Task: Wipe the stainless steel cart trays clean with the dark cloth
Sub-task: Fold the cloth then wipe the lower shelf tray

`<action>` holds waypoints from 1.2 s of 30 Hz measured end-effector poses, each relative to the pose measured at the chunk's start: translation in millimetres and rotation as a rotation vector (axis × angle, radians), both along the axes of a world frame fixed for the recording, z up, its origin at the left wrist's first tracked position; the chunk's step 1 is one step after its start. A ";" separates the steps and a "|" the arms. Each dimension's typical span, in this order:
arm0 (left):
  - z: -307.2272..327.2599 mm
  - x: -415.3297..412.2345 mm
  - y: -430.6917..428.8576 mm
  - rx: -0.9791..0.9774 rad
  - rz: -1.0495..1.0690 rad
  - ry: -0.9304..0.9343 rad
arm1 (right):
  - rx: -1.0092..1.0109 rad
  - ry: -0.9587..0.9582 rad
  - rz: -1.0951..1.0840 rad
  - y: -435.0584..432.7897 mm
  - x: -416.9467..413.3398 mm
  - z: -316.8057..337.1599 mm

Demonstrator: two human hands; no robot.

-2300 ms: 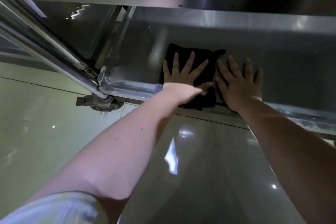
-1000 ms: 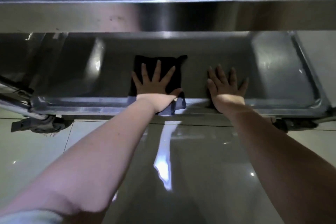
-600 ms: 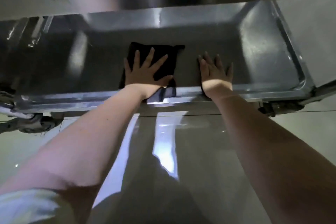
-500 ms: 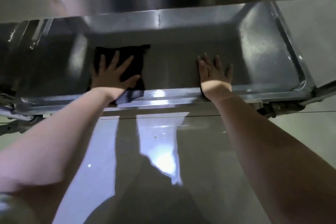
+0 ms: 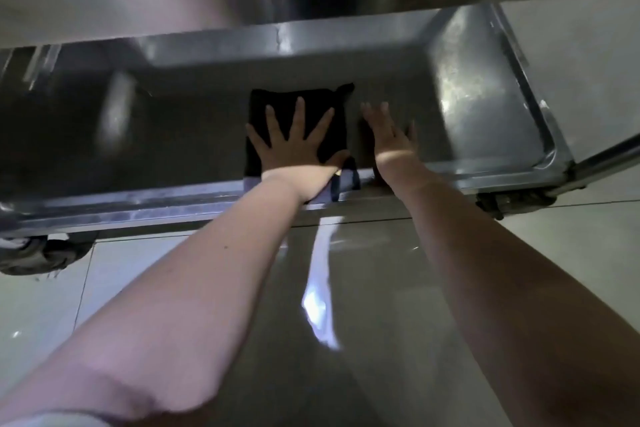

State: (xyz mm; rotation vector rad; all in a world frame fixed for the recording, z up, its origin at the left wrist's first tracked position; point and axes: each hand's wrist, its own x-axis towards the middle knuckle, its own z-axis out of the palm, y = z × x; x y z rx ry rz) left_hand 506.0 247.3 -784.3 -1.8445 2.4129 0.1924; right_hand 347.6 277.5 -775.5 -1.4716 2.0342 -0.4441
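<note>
Dark cloth [image 5: 298, 104] lies near the tray's [image 5: 485, 87] front edge, left hand [image 5: 292, 142] pressing it with spread fingers; right hand [image 5: 389, 135] rests flat beside.

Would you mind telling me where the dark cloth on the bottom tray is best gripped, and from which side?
Pinch the flap of the dark cloth that hangs over the front rim of the tray, coming from the near side, just right of the left hand. The rest lies flat on the tray floor under spread fingers, so it probably offers no edge to pinch.
</note>
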 end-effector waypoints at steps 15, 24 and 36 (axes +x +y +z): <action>26.8 50.0 28.6 -0.121 -0.088 0.274 | -0.069 0.343 0.283 1.9 32.7 7.5; 14.7 45.9 20.7 -0.103 -0.303 0.089 | -0.067 0.506 0.393 19.1 34.3 -5.2; 30.7 36.7 -17.4 -0.195 -0.477 0.192 | -0.256 0.436 0.105 67.2 64.0 27.5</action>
